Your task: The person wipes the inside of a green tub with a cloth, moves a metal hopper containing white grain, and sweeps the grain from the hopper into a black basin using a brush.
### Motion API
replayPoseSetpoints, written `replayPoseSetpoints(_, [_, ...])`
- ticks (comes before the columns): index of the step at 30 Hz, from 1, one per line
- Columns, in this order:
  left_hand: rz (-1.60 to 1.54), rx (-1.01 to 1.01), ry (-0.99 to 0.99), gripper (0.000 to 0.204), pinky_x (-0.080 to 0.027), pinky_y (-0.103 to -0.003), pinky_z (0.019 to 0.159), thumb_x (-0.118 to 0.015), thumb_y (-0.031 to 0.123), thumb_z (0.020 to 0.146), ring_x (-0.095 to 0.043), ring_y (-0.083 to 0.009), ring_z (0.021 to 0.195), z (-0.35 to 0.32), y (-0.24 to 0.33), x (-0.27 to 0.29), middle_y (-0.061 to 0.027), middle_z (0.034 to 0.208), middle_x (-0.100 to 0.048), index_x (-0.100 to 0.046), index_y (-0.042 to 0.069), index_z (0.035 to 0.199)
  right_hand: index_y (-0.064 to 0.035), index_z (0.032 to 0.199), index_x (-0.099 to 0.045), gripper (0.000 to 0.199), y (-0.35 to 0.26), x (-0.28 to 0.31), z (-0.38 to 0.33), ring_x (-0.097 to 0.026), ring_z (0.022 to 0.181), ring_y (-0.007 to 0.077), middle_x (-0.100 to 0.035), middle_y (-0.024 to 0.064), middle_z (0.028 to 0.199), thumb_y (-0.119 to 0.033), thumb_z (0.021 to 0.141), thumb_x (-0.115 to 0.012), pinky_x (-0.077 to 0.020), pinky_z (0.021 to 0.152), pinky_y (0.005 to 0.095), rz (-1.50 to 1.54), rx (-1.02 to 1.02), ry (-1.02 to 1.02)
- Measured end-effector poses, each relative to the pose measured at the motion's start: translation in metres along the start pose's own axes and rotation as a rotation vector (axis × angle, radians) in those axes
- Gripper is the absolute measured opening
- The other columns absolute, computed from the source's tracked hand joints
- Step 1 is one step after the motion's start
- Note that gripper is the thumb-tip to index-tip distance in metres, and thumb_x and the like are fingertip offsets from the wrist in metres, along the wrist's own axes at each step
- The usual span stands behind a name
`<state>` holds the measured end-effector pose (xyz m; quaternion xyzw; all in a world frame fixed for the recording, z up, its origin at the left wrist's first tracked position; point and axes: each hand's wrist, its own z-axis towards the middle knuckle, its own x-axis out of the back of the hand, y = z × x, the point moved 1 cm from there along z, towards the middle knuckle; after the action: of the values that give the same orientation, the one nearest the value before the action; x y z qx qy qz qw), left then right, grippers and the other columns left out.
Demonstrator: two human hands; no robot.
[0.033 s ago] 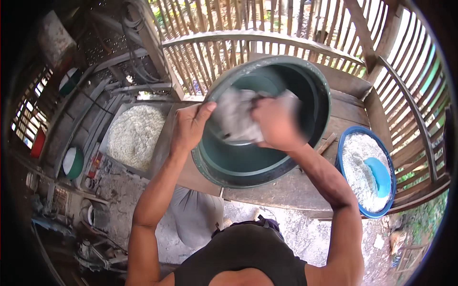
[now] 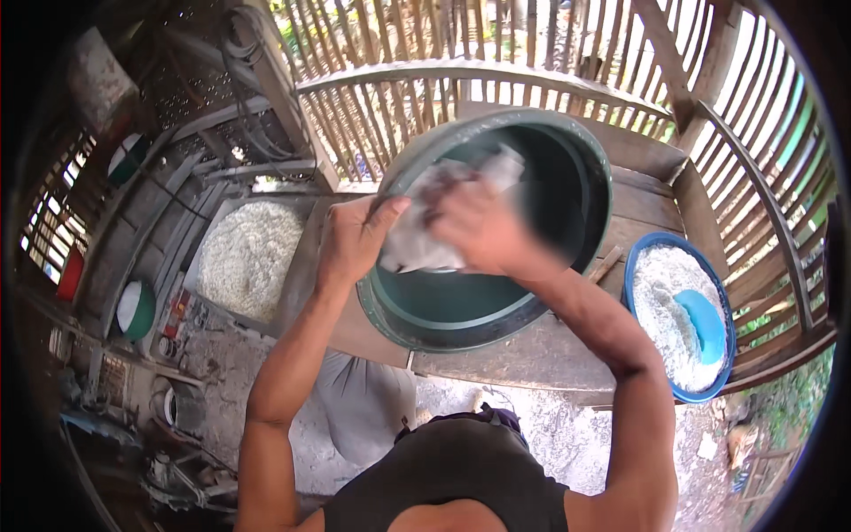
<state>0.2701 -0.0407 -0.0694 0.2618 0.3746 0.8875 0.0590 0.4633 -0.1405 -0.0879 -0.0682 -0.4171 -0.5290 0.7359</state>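
Left hand [image 2: 355,238] clamped over the rim of a large dark green metal basin [image 2: 496,301], tilted on the weathered wooden table [image 2: 550,355]. Right hand [image 2: 483,226], blurred, closed on a crumpled grey cloth [image 2: 417,239] pressed inside the basin. Just right, near the table edge, a blue bowl [image 2: 634,275] of white grain; left, a square tray [image 2: 306,257] of the same grain.

No packages, labels, signs or screens.
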Motion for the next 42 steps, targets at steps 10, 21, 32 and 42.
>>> replayPoseSetpoints(10, [0.127, -0.071, -0.159, 0.009, -0.039, -0.037, 0.051, -0.059, 0.005, 0.074, -0.044, -0.0332, 0.047, -0.016, 0.035, 0.007, -0.0184, 0.057, -0.050, -0.055, -0.002, 0.069, -0.0007, 0.124, -0.049, 0.043, 0.055, -0.098, -0.166, -0.043, 0.131, 0.0329, -0.048, 0.0210, 0.137, -0.025, 0.089, -0.050, -0.0367, 0.103, 0.0498, -0.357, -0.831, -0.285])
replayPoseSetpoints(21, [0.077, 0.070, -0.039, 0.016, -0.033, -0.030, 0.048, -0.059, 0.005, 0.075, -0.040, -0.0060, 0.051, -0.020, 0.014, 0.018, -0.0009, 0.052, -0.043, -0.050, -0.001, 0.063, 0.0034, 0.113, -0.058, 0.043, -0.004, -0.101, -0.079, -0.063, 0.097, 0.0268, -0.065, 0.0148, 0.108, -0.018, 0.078, -0.070, -0.0490, 0.090, 0.0354, 1.218, -1.459, 0.850])
replayPoseSetpoints(32, [0.091, 0.105, -0.081, 0.009, -0.040, -0.028, 0.051, -0.059, 0.005, 0.075, -0.052, -0.0056, 0.058, -0.047, 0.001, 0.037, -0.0037, 0.058, -0.057, -0.064, -0.002, 0.074, -0.0039, 0.120, -0.058, 0.062, -0.097, -0.159, -0.052, -0.056, 0.107, 0.0387, -0.061, 0.0190, 0.112, -0.029, 0.066, -0.073, -0.0401, 0.099, 0.0485, 0.569, -0.519, -0.180])
replayPoseSetpoints(42, [0.048, 0.196, 0.368, 0.058, -0.022, -0.034, 0.049, -0.044, 0.050, 0.098, -0.032, -0.0061, 0.056, -0.081, -0.022, 0.024, 0.0043, 0.057, -0.032, -0.034, 0.004, 0.063, 0.0030, 0.124, -0.051, 0.041, 0.011, -0.053, 0.026, -0.057, 0.108, 0.0282, -0.059, 0.0180, 0.115, -0.015, 0.087, -0.055, -0.0464, 0.091, 0.0388, 2.012, -1.150, 1.273])
